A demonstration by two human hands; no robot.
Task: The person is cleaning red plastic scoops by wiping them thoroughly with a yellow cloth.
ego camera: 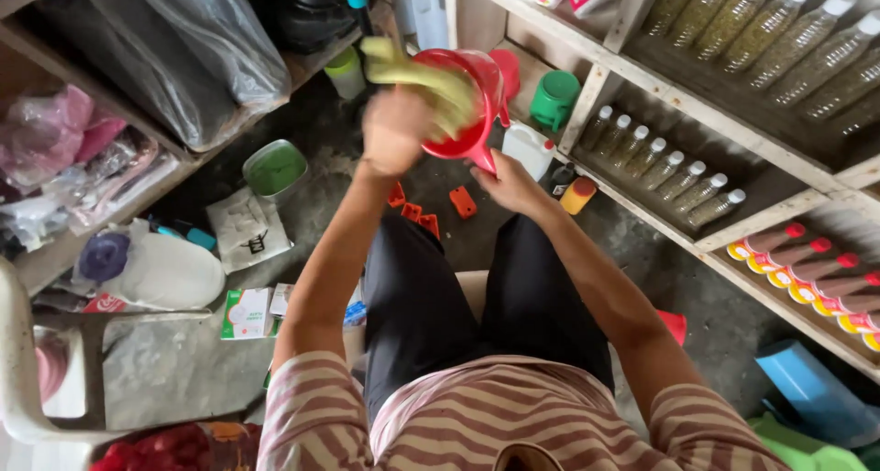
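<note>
The left hand [396,127] is closing around a yellow-green cloth [423,79], fingers bunched on it, and the cloth is pressing into the mouth of a red funnel [467,100]; the hand is motion-blurred, so the exact finger spread is hard to tell. The right hand [507,182] is gripping the funnel from below, fingers wrapped at its narrow lower end, holding it tilted with the wide mouth facing left and slightly toward the person. The funnel is hanging in the air above the floor, far of the person's knees and just left of the near edge of the wooden shelf unit [642,196].

Below the hands, small orange plastic pieces [463,201] are lying scattered on the concrete floor [183,370], and a white plastic jug [530,148] with a red cap is standing just right of the funnel's spout, close to the right hand. A yellow bottle with a red cap [577,194] is lying beside the shelf's lower edge. Rows of clear bottles [660,164] are filling the shelves on the right, leaving little room on that side. To the left, a green-lidded tub [275,169] and a white cloth [246,228] are sitting well apart from the hands, with open floor between them and the person's dark trousers [477,306].
</note>
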